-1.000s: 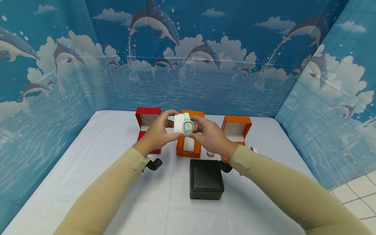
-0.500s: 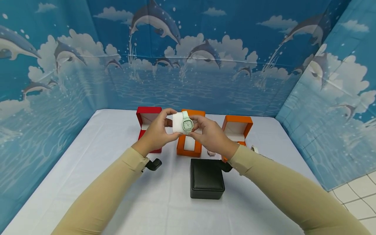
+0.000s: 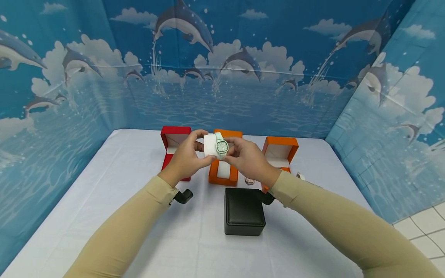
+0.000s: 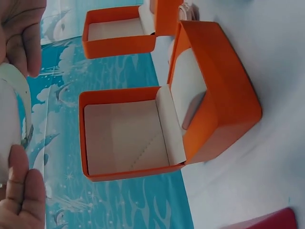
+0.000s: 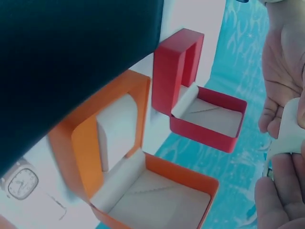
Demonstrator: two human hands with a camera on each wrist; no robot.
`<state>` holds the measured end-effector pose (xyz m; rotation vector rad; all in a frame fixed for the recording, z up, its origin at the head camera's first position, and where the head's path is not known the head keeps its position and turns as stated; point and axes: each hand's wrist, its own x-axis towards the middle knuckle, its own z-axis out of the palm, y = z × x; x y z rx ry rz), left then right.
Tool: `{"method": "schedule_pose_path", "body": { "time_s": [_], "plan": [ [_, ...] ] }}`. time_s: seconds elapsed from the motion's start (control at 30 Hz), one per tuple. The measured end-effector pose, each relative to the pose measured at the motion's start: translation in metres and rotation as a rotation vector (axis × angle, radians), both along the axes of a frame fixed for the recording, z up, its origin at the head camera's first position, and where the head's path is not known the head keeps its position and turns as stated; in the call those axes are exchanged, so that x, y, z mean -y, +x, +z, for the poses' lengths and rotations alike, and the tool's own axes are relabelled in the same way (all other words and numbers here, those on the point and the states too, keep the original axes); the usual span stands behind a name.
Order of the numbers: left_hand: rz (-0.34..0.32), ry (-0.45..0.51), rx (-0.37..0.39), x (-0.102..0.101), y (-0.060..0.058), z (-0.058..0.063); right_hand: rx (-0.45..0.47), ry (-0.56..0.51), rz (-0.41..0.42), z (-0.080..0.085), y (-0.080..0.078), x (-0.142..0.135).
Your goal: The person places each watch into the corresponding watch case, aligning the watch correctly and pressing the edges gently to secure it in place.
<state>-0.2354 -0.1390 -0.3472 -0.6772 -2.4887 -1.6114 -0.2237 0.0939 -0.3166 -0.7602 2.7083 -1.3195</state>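
Observation:
A pale green wristwatch (image 3: 221,147) with a squarish dial is wrapped around a white watch cushion (image 3: 209,145), held up above the table. My left hand (image 3: 185,156) pinches the cushion's left end between thumb and fingers. On the other side, my right hand (image 3: 251,160) grips the watch by its strap, thumb below and fingers above. Behind and beneath the hands stands an open orange watch box (image 3: 222,181) with a white cushion inside. The left wrist view shows the strap (image 4: 21,88) arching over the held cushion (image 4: 6,126); the dial faces away there.
An open red box (image 3: 176,130) stands left, partly behind the left hand. Another open orange box (image 3: 295,147) is at right. A closed black box (image 3: 244,210) sits in front. A pinkish watch (image 3: 249,181) and a whitish watch (image 3: 301,176) lie on the white-covered table (image 3: 156,239).
The watch and cushion have tilted slightly and shifted a little left within the hands. Both hands keep their hold, and the boxes stay where they were.

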Motion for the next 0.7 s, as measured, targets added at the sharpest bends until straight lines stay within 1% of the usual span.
{"method": "schedule_pose_path", "body": {
  "time_s": [0.1, 0.17, 0.23, 0.33, 0.47, 0.63, 0.7],
  "plan": [
    [-0.020, 0.002, 0.001, 0.0008, -0.0004, 0.0000, 0.006, 0.005, 0.015, -0.0002, -0.0014, 0.0004],
    [-0.032, -0.010, -0.005, 0.0015, -0.0004, 0.0005, 0.003, 0.008, 0.045, -0.0006, -0.0026, -0.0001],
    [-0.036, -0.034, -0.016, 0.0023, 0.0002, 0.0013, -0.013, 0.014, 0.069, -0.0019, -0.0038, -0.0009],
    [-0.023, -0.075, -0.046, 0.0027, 0.0013, 0.0026, -0.051, 0.009, 0.088, -0.0033, -0.0039, -0.0017],
    [-0.018, -0.081, -0.068, 0.0027, 0.0031, 0.0035, -0.082, -0.009, 0.081, -0.0044, -0.0022, -0.0023],
    [-0.008, -0.055, -0.099, 0.0010, 0.0039, 0.0027, -0.072, -0.047, 0.064, -0.0038, -0.0007, -0.0026],
    [-0.009, -0.032, -0.099, 0.0000, 0.0042, 0.0021, -0.052, -0.056, 0.063, -0.0035, 0.0001, -0.0021]
  ]
}}
